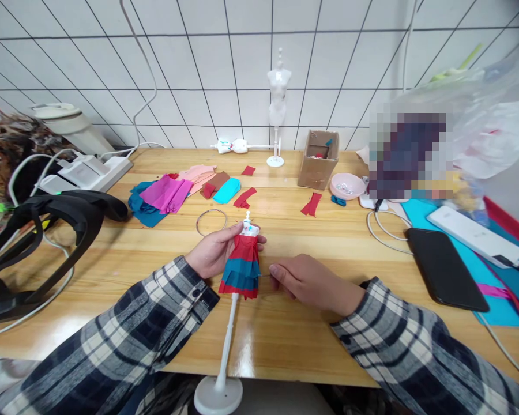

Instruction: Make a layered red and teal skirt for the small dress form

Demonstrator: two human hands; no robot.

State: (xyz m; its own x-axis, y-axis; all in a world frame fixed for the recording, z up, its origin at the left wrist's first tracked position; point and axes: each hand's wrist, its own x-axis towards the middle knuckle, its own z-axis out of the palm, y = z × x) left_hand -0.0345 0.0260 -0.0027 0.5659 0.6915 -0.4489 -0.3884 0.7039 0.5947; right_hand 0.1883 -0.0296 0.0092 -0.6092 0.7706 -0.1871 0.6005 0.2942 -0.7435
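Note:
A small white doll mannequin (251,229) on a stand wears a red and teal crepe-paper dress (241,266). My left hand (211,251) is closed around its upper body, with fingertips showing on the far side. The stand's pole tilts toward me, and its round base (218,395) lies past the table's front edge. My right hand (305,282) is closed in a pinch at the dress's right side. From its fingers a thin needle-like tool (264,276) reaches the edge of the teal layer; its exact kind is too small to tell.
Paper scraps (166,193) in several colours lie behind my left hand, near a wire ring (211,222). A second mannequin (279,95), a cardboard box (319,158) and a pink bowl (348,186) stand at the back. A phone (445,268) lies right; black headgear (69,230) sits left.

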